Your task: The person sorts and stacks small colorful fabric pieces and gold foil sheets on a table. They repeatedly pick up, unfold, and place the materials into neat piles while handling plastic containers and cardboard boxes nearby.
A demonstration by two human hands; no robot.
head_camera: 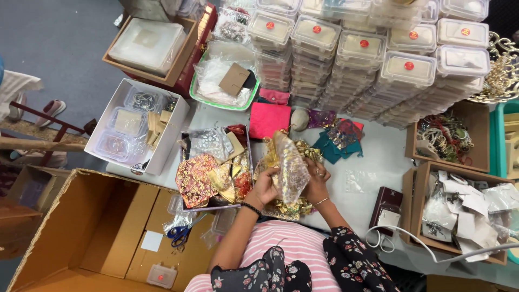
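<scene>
1. The left hand (265,186) and right hand (316,181) are both gripping a sheer gold pouch (289,167), fingers pinching its sides so it is standing upright over the table (373,157)
2. Beneath it a heap of gold pouches (286,208) is lying within easy reach
3. Just left, a tray (216,167) is keeping patterned pouches together
4. Stacked clear boxes (367,54) are lining the far edge, well apart

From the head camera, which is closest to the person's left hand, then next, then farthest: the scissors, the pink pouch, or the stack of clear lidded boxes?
Measured from the left hand:
1. The scissors, lower left, in the cardboard box.
2. The pink pouch, straight above; nearly as close, so 1 and 2 are too close to call.
3. The stack of clear lidded boxes, top right, clearly farthest.
</scene>
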